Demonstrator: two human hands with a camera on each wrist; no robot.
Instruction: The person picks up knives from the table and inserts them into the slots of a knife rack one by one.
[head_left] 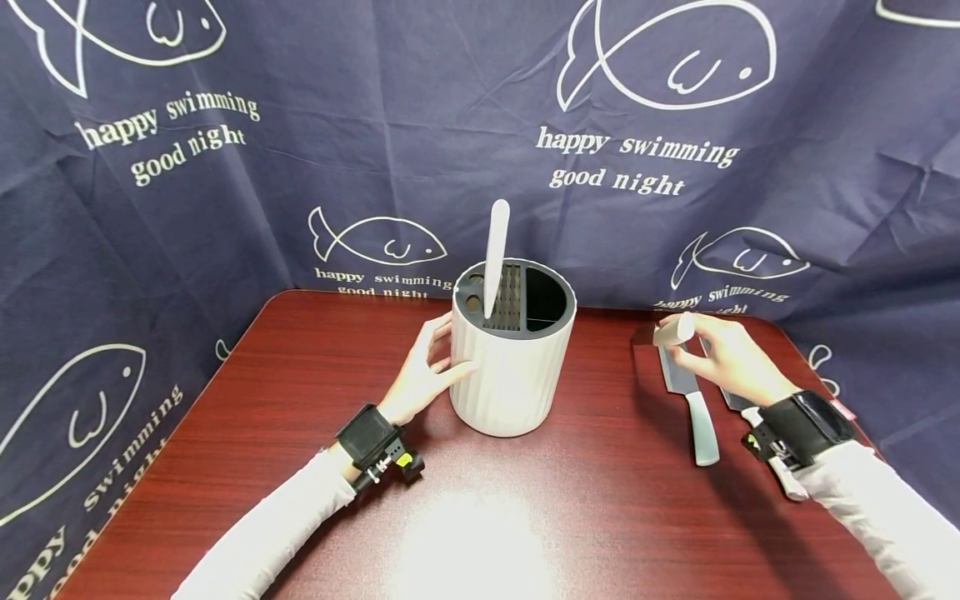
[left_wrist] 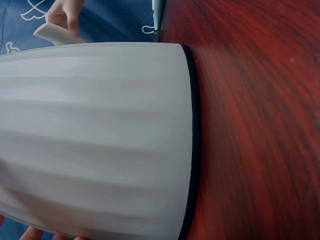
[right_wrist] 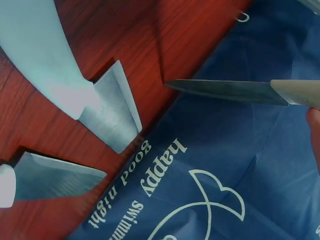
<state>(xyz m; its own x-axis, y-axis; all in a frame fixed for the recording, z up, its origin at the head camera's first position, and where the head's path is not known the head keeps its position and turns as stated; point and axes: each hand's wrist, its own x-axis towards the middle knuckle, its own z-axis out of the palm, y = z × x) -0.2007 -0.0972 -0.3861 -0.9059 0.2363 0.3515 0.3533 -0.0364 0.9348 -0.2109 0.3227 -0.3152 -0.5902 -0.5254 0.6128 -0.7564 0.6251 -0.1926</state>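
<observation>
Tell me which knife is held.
The cream-handled knife, gripped by the right hand; the pale-green-handled knife and white-handled knife lie on the table.

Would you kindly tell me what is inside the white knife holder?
A white handle rises from the top of the holder; anything below it is hidden inside. The large opening shows only a mostly dark interior, and its bottom cannot be made out.

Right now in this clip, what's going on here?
A person's left hand rests against the side of a white holder, from which one white handle sticks up. To the holder's right, the right hand grips a knife by its handle. A pale-green-handled knife and a white-handled knife lie on the table nearby.
</observation>
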